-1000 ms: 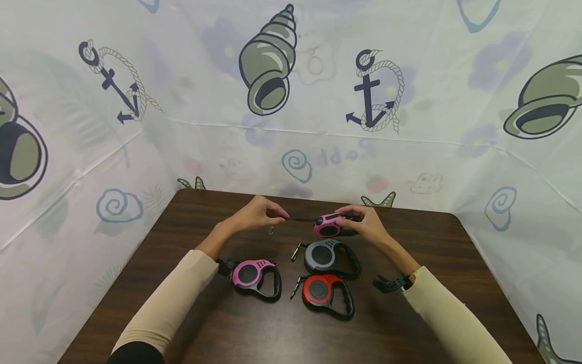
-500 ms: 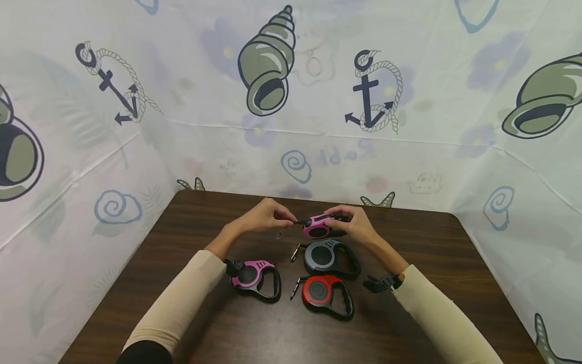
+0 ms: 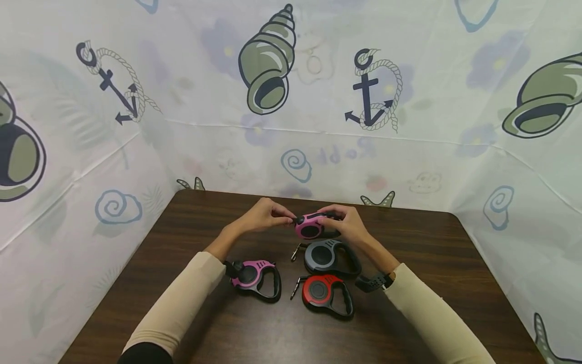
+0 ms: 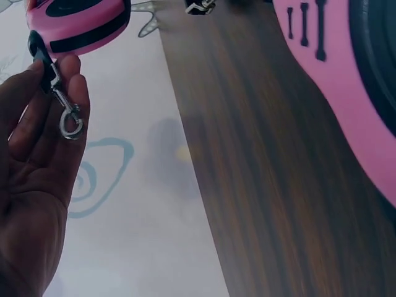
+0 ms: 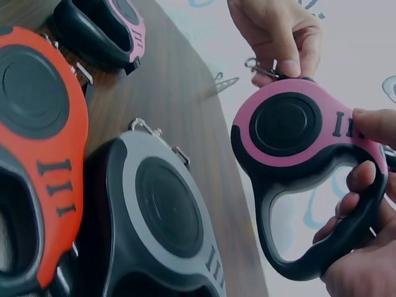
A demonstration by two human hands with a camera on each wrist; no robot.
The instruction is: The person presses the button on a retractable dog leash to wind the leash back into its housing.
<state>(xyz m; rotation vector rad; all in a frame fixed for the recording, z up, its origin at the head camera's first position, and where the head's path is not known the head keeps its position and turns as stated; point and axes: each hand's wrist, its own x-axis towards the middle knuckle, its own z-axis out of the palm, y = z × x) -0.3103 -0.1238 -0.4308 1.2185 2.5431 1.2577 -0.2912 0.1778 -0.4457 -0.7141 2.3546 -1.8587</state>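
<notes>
My right hand (image 3: 349, 223) holds a pink and black retractable dog leash (image 3: 311, 230) above the far part of the table. In the right wrist view its fingers curl round the leash's black handle (image 5: 322, 253), and the thumb lies on the pink casing. At the casing's left end, my left hand (image 3: 265, 216) pinches the short black strap end (image 4: 44, 69) between thumb and fingers. A silver snap hook (image 4: 70, 120) hangs from that strap end. No length of strap shows between the pinching fingers and the casing.
Below the hands a grey retractable leash (image 3: 321, 256) lies on the dark wooden table (image 3: 273, 333). A red one (image 3: 317, 290) lies nearer, and a second pink one (image 3: 248, 274) lies left, partly behind the left wrist strap. A printed cloth (image 3: 204, 151) stands behind the table.
My right hand has moved left with the pink leash, and my left hand slightly right. The black strap that stretched between them has drawn back into the casing. The other leashes stay put.
</notes>
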